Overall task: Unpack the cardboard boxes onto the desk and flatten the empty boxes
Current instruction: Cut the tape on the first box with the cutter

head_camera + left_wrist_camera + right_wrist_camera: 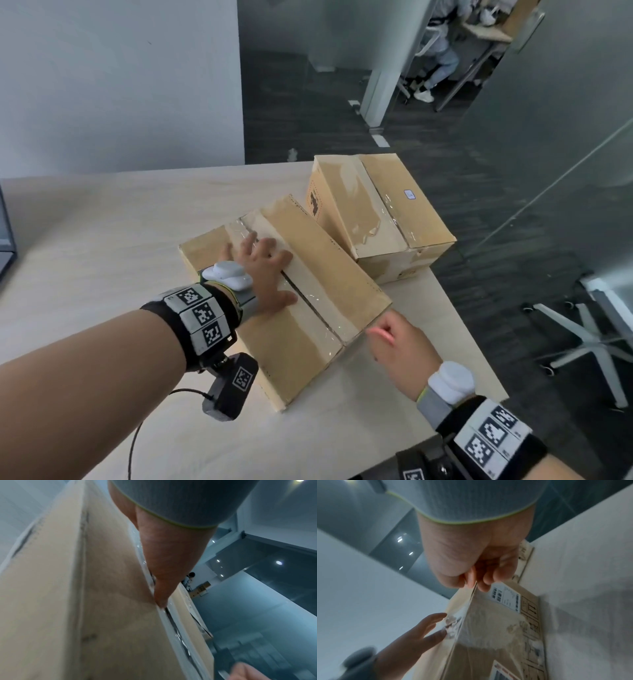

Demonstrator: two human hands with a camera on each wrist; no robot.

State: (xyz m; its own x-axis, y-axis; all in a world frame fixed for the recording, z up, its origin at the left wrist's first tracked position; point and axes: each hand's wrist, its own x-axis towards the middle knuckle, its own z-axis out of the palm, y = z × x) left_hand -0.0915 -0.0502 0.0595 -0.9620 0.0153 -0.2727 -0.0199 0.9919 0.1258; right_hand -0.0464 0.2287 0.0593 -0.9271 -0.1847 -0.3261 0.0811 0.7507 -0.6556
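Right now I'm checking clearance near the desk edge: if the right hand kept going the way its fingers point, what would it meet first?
Probably the near cardboard box. The right hand sits at its near end with fingers curled toward that end's top edge; whether they already touch is unclear.

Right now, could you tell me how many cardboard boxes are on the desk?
2. The near box lies under the left hand, with the right hand at its near end. The far box sits beyond it, by the desk corner.
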